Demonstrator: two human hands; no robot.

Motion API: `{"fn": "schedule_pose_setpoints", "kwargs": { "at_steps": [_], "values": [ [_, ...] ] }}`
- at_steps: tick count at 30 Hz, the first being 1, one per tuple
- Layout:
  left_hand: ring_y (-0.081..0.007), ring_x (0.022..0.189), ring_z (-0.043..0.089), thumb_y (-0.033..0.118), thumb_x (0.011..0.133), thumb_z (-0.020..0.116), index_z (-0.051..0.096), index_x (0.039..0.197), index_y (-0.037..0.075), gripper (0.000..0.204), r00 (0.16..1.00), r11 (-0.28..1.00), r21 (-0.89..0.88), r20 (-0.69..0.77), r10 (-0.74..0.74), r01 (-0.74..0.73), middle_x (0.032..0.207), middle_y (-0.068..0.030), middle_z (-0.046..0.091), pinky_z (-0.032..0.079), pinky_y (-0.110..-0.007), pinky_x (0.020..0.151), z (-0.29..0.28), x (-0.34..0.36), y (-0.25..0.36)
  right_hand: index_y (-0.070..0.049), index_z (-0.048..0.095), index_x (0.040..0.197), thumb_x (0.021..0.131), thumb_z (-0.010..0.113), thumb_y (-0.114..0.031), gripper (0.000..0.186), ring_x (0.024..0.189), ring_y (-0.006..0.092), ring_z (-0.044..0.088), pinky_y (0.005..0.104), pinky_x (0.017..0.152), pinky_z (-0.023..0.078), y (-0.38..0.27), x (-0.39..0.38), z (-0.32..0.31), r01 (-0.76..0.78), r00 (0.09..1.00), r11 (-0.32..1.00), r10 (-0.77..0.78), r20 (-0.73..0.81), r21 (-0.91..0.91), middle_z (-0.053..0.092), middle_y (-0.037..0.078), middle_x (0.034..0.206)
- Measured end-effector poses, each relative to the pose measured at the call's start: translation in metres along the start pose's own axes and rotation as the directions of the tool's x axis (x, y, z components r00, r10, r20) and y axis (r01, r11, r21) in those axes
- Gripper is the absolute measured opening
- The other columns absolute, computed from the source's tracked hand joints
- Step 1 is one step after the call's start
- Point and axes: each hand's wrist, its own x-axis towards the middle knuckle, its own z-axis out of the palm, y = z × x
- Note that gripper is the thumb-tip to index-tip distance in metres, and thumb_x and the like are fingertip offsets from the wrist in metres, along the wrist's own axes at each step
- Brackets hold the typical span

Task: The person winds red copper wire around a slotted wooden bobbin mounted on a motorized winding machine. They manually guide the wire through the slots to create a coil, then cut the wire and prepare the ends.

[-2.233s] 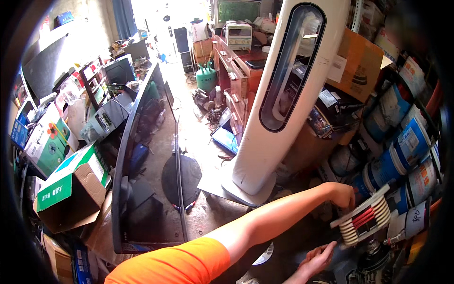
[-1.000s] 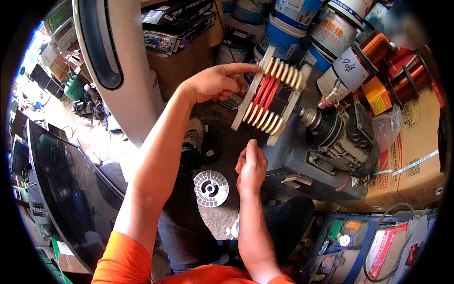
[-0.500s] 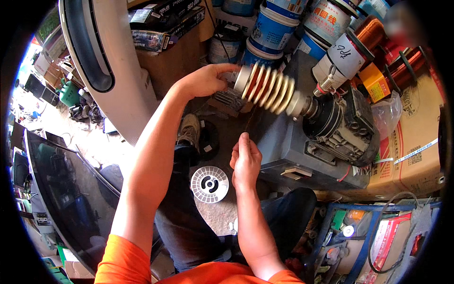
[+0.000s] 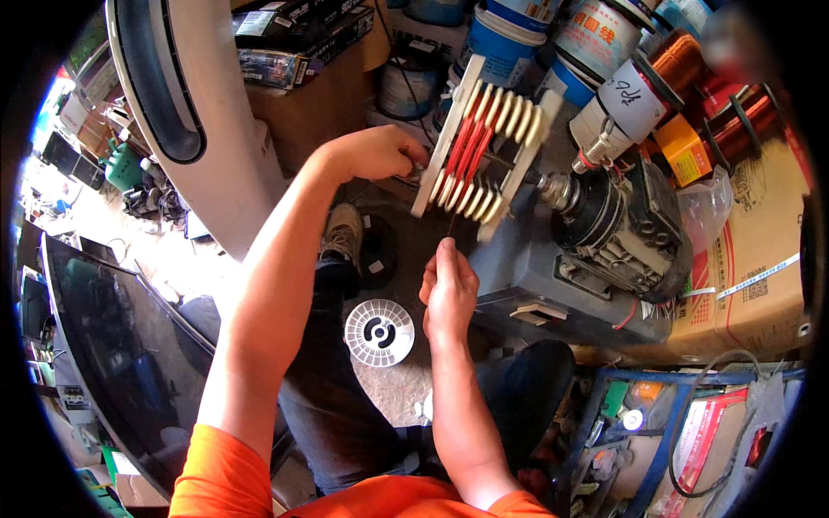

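Note:
A winding frame (image 4: 471, 142) with pale slats, ridged cream formers and red bands is mounted on the shaft of a dark, grimy machine (image 4: 617, 229). My left hand (image 4: 376, 154) is curled at the frame's left side; what its fingers hold is too small to tell. Below the frame my right hand (image 4: 449, 289) pinches a thin copper wire (image 4: 451, 226), which runs up to the formers. The machine rests on a grey metal base (image 4: 561, 306).
Stacked pails (image 4: 505, 52) and copper spools (image 4: 673, 56) fill the back right, beside cardboard (image 4: 743, 259). A white tower unit (image 4: 220, 198) and dark screen (image 4: 129, 363) stand left. A slotted reel (image 4: 380, 332) lies by my legs; a blue-framed tray (image 4: 604, 380) is lower right.
The view has swung toward the machine since the earliest frame. Since half a second ago the frame has rotated to show its slatted face; my left hand has shifted slightly down.

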Motion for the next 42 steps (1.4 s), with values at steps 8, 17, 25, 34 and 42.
{"fn": "schedule_pose_setpoints", "kwargs": {
  "at_steps": [8,17,25,34,42],
  "values": [
    [-0.0054,0.06,0.046,0.0,0.078,0.053,0.046,0.135,0.01,0.058,0.981,0.907,-0.373,-0.081,0.175,-0.193,0.087,-0.0038,0.058,0.038,-0.018,0.051,-0.007,-0.01,0.011,-0.012,0.051,0.066,0.092,0.057,-0.038,0.037,0.041,0.0024,0.034,0.0188,0.036,0.024,0.001,-0.002,0.001,-0.039,0.999,0.999,0.039,-0.011,0.025,0.042,-0.006,0.054],
    [-0.004,0.052,0.042,0.001,0.08,0.052,0.065,0.11,0.003,0.033,0.986,0.793,-0.608,0.111,0.126,-0.033,0.078,-0.0023,0.058,0.031,-0.018,0.044,-0.013,-0.011,0.003,-0.012,0.052,0.066,0.091,0.056,-0.04,0.039,0.041,0.0031,0.036,0.019,0.037,0.026,0.004,0.002,-0.001,0.015,1.0,1.0,-0.016,0.02,0.014,0.043,-0.005,0.053],
    [-0.0046,0.058,0.048,0.007,0.08,0.057,0.063,0.108,0.005,0.029,0.999,0.996,-0.075,-0.005,-0.038,0.037,0.078,0.0015,0.059,0.036,-0.02,0.046,0.001,-0.002,-0.002,-0.01,0.051,0.065,0.092,0.054,-0.044,0.044,0.042,0.0029,0.037,0.0194,0.038,0.028,0.004,0.003,-0.002,0.122,0.991,0.992,-0.119,0.058,-0.045,0.042,-0.006,0.051],
    [-0.0097,0.067,0.052,0.003,0.077,0.052,0.054,0.126,0.011,0.05,0.986,0.984,-0.141,-0.138,0.093,-0.113,0.087,-0.0029,0.061,0.042,-0.021,0.058,0.001,0.006,-0.013,-0.007,0.053,0.065,0.093,0.055,-0.039,0.041,0.048,0.0042,0.04,0.0213,0.044,0.031,0.004,0.0,0.001,0.069,0.996,0.996,-0.065,0.064,-0.063,0.046,-0.004,0.055],
    [-0.0042,0.054,0.041,-0.001,0.076,0.05,0.057,0.124,0.011,0.05,0.99,0.78,-0.612,-0.043,0.132,-0.13,0.092,-0.0043,0.057,0.033,-0.018,0.048,-0.01,-0.009,0.011,-0.01,0.053,0.067,0.09,0.058,-0.041,0.039,0.043,0.0024,0.038,0.0182,0.038,0.029,0.001,0.0,0.0,-0.013,1.0,1.0,0.013,0.021,-0.001,0.044,-0.005,0.055]
  ]
}}
